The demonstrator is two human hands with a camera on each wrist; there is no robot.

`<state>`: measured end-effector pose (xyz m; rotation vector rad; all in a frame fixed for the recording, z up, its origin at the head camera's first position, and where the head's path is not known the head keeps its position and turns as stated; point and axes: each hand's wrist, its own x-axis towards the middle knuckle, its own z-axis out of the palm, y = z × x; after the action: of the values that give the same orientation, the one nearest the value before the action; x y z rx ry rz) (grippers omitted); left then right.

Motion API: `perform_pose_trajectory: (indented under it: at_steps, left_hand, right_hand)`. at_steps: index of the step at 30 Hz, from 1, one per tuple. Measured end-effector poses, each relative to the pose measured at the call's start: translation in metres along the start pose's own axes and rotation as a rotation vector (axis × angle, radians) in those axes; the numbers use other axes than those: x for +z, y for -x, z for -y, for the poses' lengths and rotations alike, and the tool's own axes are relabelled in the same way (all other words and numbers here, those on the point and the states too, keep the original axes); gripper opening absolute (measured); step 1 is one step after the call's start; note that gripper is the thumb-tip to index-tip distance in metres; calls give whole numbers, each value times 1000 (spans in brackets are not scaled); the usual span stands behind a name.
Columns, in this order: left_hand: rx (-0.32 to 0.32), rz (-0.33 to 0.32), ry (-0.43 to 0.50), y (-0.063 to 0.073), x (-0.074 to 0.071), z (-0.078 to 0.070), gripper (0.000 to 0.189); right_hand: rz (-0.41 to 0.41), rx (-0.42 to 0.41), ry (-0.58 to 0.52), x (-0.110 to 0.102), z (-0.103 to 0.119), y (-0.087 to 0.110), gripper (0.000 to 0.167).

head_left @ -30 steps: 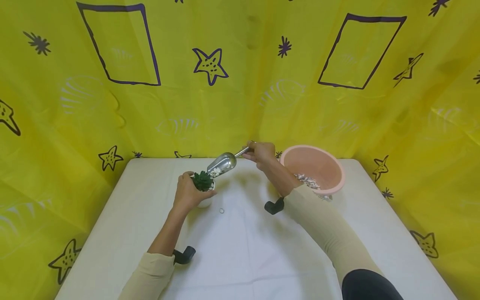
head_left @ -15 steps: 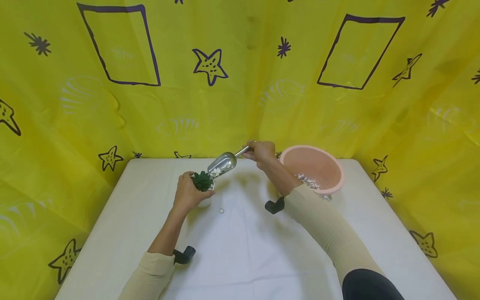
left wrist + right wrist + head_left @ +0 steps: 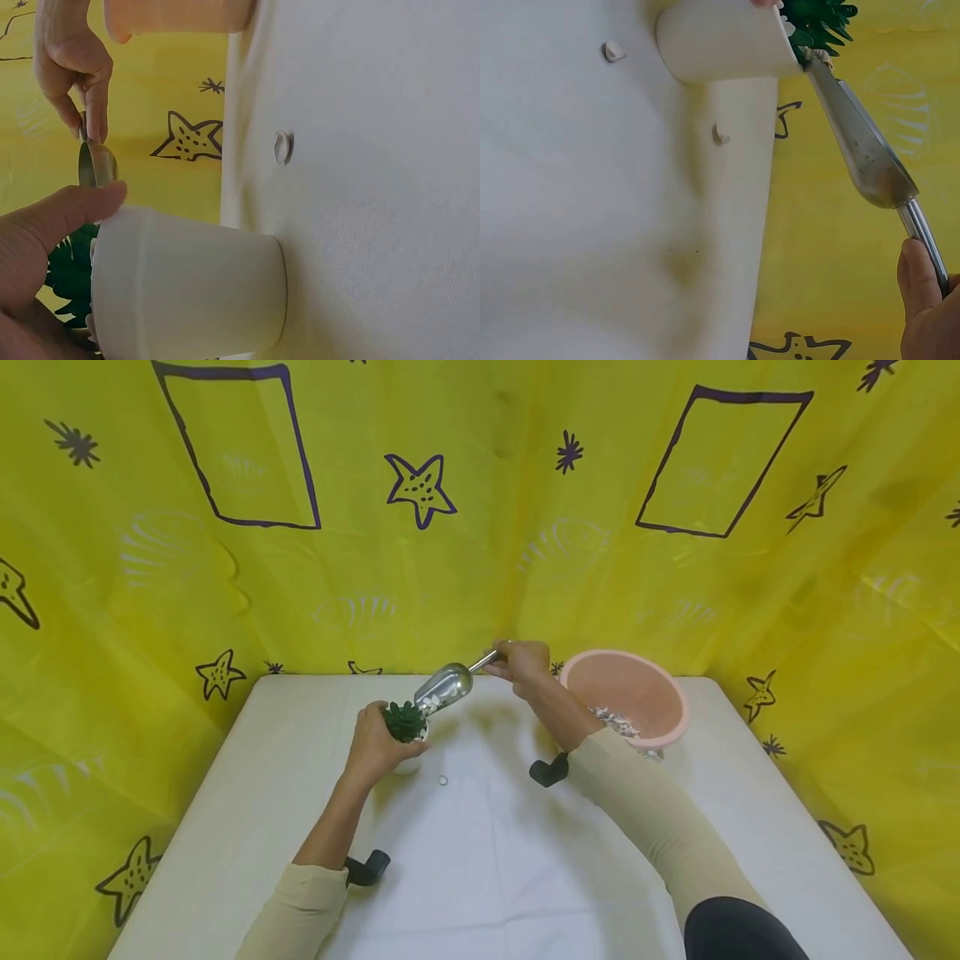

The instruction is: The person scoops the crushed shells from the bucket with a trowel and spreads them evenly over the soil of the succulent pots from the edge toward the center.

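My left hand (image 3: 375, 747) grips the rim of a white pot (image 3: 195, 285) standing on the table. A green succulent plant (image 3: 405, 722) rises from the pot, with white pieces around it at the rim. My right hand (image 3: 525, 664) holds a metal scoop (image 3: 446, 683) by its handle. Tilted down to the left, the scoop has its lip right at the pot's rim beside the plant. Small white stones or shells (image 3: 431, 702) lie toward the scoop's lip. In the left wrist view the thumb overlaps the scoop, and the palm hides part of the plant.
To the right, a pink basin (image 3: 637, 681) holds more white pieces (image 3: 615, 721); my right forearm crosses in front of it. One loose white piece (image 3: 282, 147) lies near the pot, another (image 3: 720, 135) farther back. A yellow patterned curtain (image 3: 480, 568) closes off the table's (image 3: 465, 860) far side.
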<state>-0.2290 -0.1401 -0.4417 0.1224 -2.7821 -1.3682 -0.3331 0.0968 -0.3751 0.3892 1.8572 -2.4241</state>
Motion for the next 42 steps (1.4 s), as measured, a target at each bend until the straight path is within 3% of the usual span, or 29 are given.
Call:
perform_pose_trajectory:
  at_steps: [24, 34, 42]
  left_hand:
    - [-24, -59, -72, 0, 2, 0, 102]
    - [-1, 7, -3, -1, -1, -1, 101]
    - [-16, -58, -86, 0, 1, -2, 105]
  right_hand:
    - [31, 4, -14, -3, 1, 2, 36]
    - [13, 2, -11, -4, 1, 0, 32]
    - [20, 7, -11, -3, -1, -2, 32]
